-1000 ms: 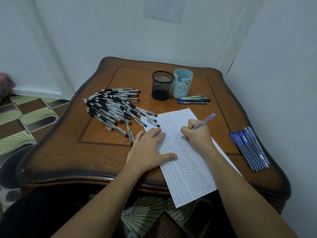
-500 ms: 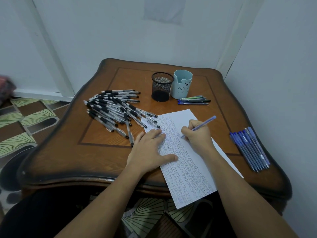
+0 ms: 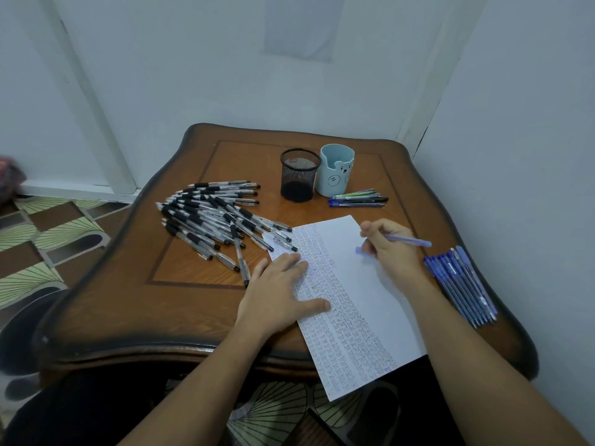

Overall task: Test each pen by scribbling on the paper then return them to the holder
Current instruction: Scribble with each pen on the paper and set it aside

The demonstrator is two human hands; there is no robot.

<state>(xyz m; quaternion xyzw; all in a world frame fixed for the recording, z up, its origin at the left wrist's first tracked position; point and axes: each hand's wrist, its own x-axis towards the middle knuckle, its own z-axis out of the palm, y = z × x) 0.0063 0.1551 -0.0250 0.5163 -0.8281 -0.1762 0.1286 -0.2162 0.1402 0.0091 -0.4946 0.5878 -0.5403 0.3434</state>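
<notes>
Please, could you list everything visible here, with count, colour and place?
table: one, brown wood, in a corner.
paper: one, white, partly scribbled, overhanging the near edge.
black-grip pens: many, clear and black, heaped left.
mesh holder: one, black, at the back.
bear holder: one, light blue, right of the mesh holder.
mixed pens: few, green, black, blue, before the bear holder.
blue pens: several, blue, row at right edge.
held pen: one, blue, in the right hand.
left hand: one, flat on the paper.
right hand: one, fingers grip the held pen.
</notes>
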